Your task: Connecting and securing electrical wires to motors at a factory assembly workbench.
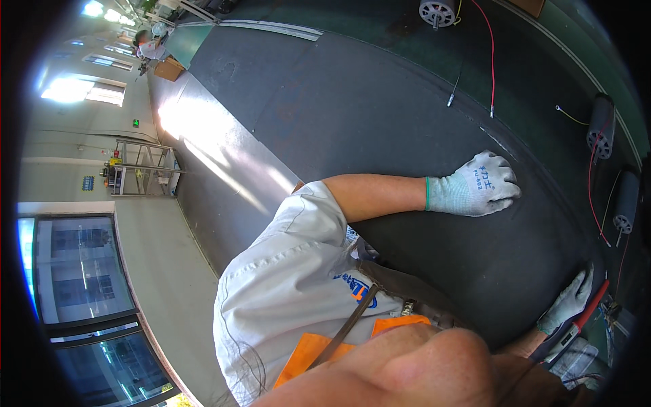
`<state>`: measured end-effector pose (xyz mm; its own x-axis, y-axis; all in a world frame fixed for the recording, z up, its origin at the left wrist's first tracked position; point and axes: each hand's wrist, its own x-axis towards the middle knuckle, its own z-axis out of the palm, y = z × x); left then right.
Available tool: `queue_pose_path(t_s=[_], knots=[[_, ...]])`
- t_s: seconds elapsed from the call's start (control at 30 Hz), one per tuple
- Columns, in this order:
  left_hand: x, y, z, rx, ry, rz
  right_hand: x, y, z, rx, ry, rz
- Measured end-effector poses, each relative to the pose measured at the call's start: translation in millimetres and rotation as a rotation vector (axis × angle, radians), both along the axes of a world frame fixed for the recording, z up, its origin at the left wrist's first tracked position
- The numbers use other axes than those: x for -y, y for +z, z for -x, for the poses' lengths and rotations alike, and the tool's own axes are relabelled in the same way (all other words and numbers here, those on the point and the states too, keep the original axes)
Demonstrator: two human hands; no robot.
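Note:
My left hand (478, 186), in a white knit glove with a green cuff, lies flat, palm down, on the dark grey work surface (380, 115), fingers together. My bare forearm runs back to a pale short sleeve. At the lower right edge my right hand (568, 303), also gloved, rests at the surface's rim and grips a red-handled tool (588, 308) that slants down to the left. Its fingertips are partly hidden by the picture's dark rim.
Grey cylindrical motors (602, 125) (627, 200) (437, 12) with red and yellow wires lie on the green belt (536, 74) beyond my left hand. A loose red lead (491, 61) crosses the belt. Far off stand a metal rack (142, 169), a cardboard box (169, 68) and another person (149, 44).

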<state>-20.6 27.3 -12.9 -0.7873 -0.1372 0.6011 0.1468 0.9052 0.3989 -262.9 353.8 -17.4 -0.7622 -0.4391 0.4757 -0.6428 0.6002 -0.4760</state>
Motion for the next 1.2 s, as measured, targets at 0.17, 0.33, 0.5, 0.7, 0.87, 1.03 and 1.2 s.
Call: queue_pose_path(t_s=[0.17, 0.33, 0.5, 0.7, 0.87, 1.03, 1.2], knots=[[0, -1, 1, -0.008, -0.002, 0.004, 0, 1, 1, -0.017, 0.001, -0.016], [0, -1, 1, 0.029, 0.004, 0.011, -1, -2, 3, -0.034, 0.002, -0.029], [0, -1, -2, 0.087, -0.002, 0.003, 1, 1, 1, -0.030, -0.003, -0.046], [1, 1, -4, 0.097, -0.003, 0.000, 3, -2, 3, -0.028, 0.025, -0.027], [-4, 2, 1, 0.062, -0.030, -0.001, -7, 4, 1, -0.016, 0.011, -0.004], [5, 5, -12, 0.071, 0.074, 0.118, 31, 21, -24, 0.202, -0.041, 0.070], [22, 17, -17, 0.180, -0.010, -0.011, 91, 63, -25, -0.141, 0.139, -0.216]])
